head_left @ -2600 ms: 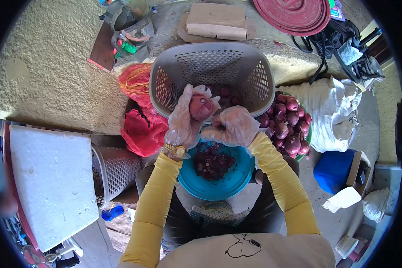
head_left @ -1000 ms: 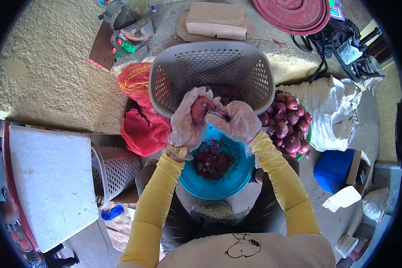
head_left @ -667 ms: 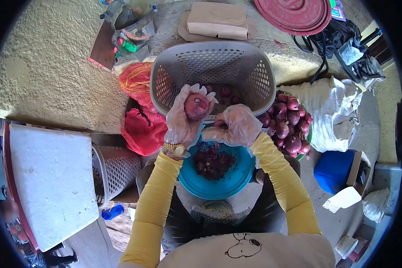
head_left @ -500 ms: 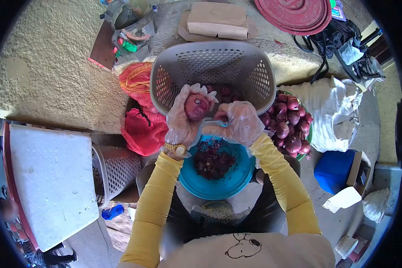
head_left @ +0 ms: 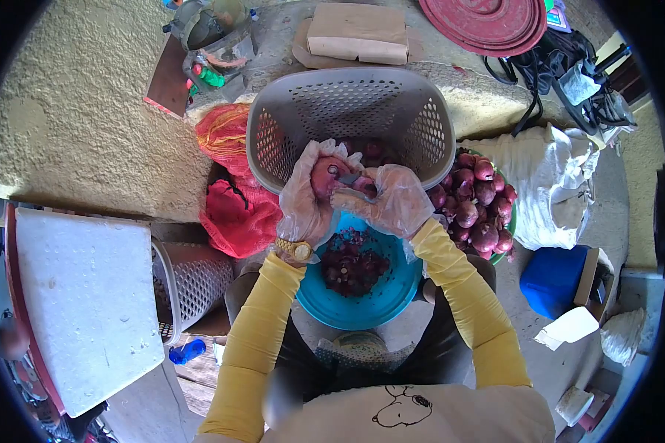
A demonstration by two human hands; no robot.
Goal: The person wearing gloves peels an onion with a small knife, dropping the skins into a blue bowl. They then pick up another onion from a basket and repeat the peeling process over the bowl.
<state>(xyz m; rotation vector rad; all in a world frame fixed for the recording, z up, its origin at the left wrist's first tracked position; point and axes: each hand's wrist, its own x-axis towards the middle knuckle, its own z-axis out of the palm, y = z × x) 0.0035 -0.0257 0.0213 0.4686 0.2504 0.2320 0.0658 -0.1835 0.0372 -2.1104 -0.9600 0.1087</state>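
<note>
Onion (head_left: 323, 181): held up in your left hand, in front of you, seen over the near rim of the grey basket, its small round end showing.
Left hand (head_left: 301, 198): clad in a clear plastic glove; your fingers are wrapped round the onion, opened only as wide as it needs.
Right hand (head_left: 393, 198): gloved too, just beside the left; your fingers are curled in tight on a small blade, whose handle your grip hides.
Blade (head_left: 346, 179): pointing at the onion; you cannot tell from here whether it touches the skin.
Blue bowl (head_left: 403, 284): below your hands, between your legs, with dark red peelings (head_left: 355, 269) piled in it.
Grey basket (head_left: 347, 103): just beyond your hands, a few loose onions (head_left: 373, 150) lying at the bottom.
Green basin (head_left: 515, 229): to the right of the basket, heaped with unpeeled onions (head_left: 482, 196).
White sack (head_left: 550, 184): just right of that heap.
Red mesh sack (head_left: 233, 218): left of the basket.
</note>
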